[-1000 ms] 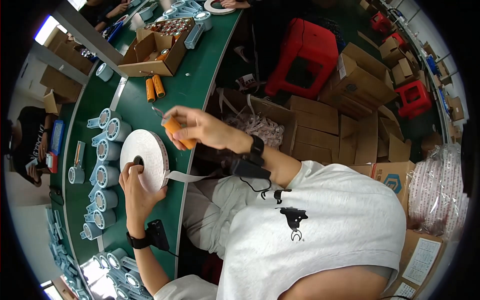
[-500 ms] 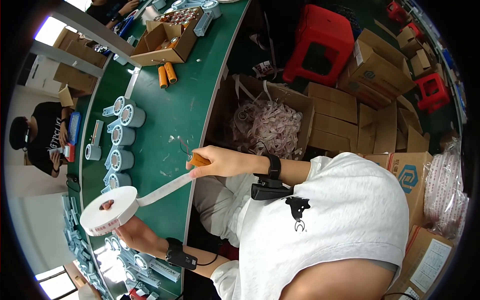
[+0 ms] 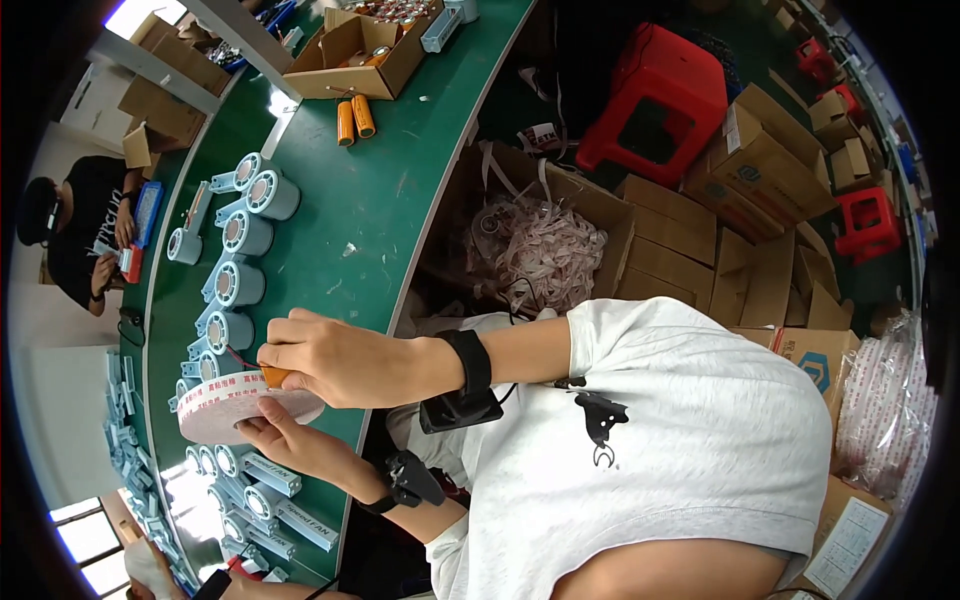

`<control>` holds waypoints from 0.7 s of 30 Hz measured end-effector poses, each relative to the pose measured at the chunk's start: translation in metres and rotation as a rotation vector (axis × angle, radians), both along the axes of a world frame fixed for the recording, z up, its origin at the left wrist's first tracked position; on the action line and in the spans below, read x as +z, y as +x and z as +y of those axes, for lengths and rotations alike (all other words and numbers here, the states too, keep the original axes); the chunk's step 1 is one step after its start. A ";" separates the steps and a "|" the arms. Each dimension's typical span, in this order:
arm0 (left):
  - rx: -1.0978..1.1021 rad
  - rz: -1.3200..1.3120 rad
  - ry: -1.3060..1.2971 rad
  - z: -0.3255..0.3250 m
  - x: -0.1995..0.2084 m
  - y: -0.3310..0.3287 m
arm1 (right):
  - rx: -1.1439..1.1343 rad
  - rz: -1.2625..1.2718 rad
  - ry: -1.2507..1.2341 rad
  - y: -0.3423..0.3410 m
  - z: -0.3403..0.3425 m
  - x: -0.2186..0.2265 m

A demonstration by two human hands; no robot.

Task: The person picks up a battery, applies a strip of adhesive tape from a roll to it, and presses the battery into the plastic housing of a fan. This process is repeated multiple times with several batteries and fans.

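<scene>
Head view, tape roll: white tape roll (image 3: 212,414) with red print on its rim, tilted at the lower left of the frame, over the table edge of the blue pieces.
Battery cell: orange battery cell (image 3: 272,377), mostly hidden by fingers, at the roll's upper rim; whether they touch cannot be told. Thin wires (image 3: 237,356) stick out leftward.
Right hand: right hand (image 3: 340,360), closed around the cell, knuckles up.
Left hand: left hand (image 3: 305,447), gripping the roll from its lower right, thumb on the flat face.
Fan housings: light-blue fan housings (image 3: 240,284) in a slanting row just above the roll; more fan units (image 3: 262,500) below it.
Green table: green table (image 3: 340,215), bearing two orange cells (image 3: 346,122) near a cardboard box (image 3: 338,84) at upper left.
Scrap carton: crumpled white strips (image 3: 550,255), centre of the frame.
Red stool: red stool (image 3: 690,90), upper right.
Co-worker: person in black (image 3: 88,225), left edge.
</scene>
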State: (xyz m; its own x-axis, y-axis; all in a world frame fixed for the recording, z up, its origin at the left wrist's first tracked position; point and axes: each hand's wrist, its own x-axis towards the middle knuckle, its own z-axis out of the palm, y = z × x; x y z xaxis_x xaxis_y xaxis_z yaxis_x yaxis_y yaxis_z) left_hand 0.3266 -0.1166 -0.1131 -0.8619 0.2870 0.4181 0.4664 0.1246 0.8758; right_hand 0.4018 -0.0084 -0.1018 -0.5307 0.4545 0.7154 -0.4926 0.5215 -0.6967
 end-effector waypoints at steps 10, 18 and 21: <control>0.468 0.342 -0.327 0.018 -0.007 -0.005 | 0.333 0.011 -1.012 -0.015 0.020 0.007; 0.237 0.476 -0.573 0.015 -0.021 -0.012 | 0.033 0.198 -1.334 -0.052 0.016 -0.018; 0.253 0.386 -0.639 -0.024 -0.028 -0.016 | -0.049 0.515 -1.149 -0.062 0.043 -0.001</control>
State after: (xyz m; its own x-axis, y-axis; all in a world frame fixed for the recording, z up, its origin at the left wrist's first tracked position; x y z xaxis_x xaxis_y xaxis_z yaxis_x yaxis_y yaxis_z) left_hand 0.3110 -0.1409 -0.1407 -0.7608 0.3870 0.5210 0.6128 0.6926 0.3805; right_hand 0.3394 0.0351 -0.1023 -0.2734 0.9618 0.0132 -0.8391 -0.2318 -0.4921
